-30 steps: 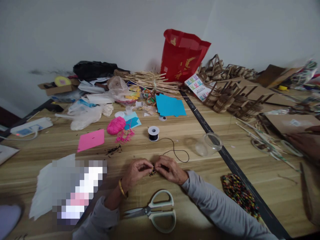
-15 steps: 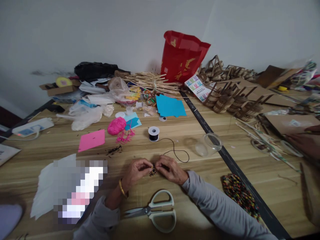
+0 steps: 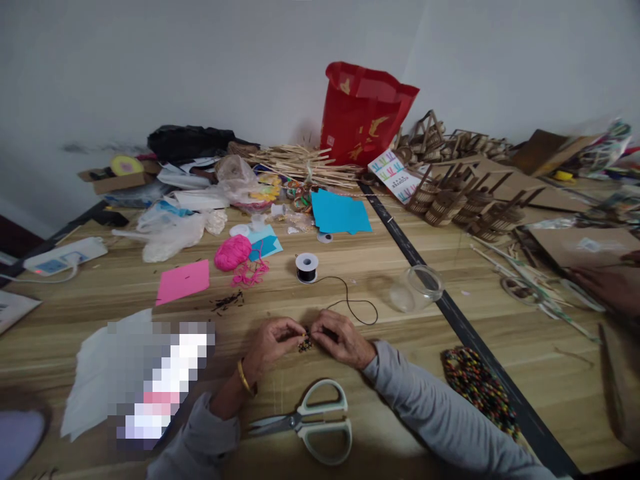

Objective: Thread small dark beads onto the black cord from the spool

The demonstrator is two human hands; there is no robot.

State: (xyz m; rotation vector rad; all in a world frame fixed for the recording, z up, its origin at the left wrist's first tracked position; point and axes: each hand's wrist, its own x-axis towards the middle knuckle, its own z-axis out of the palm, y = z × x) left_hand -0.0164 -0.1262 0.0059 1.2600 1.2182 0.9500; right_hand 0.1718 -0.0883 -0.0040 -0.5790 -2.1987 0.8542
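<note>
Between my two hands is a small cluster of dark and gold beads point(image 3: 305, 344). My left hand point(image 3: 274, 343) pinches its left side with thumb and forefinger. The fingers of my right hand point(image 3: 341, 338) are closed at its right edge. A black cord point(image 3: 349, 293) runs from a white-rimmed spool point(image 3: 307, 267) in a loop behind my right hand. Scissors with white handles point(image 3: 320, 421) lie in front of my hands, blades pointing left. A heap of multicoloured beads point(image 3: 479, 390) rests beyond my right sleeve.
A glass jar point(image 3: 416, 289) stands to the right. Pink yarn point(image 3: 233, 253), a pink card point(image 3: 183, 281) and dark small pieces point(image 3: 229, 302) lie to the left. Small woven baskets point(image 3: 445, 202) and a red bag point(image 3: 363, 117) are behind. Another person's hand point(image 3: 607, 289) is at the right edge.
The other person's hand at the right edge has shifted slightly. My hands have hardly moved and still hold the bead cluster.
</note>
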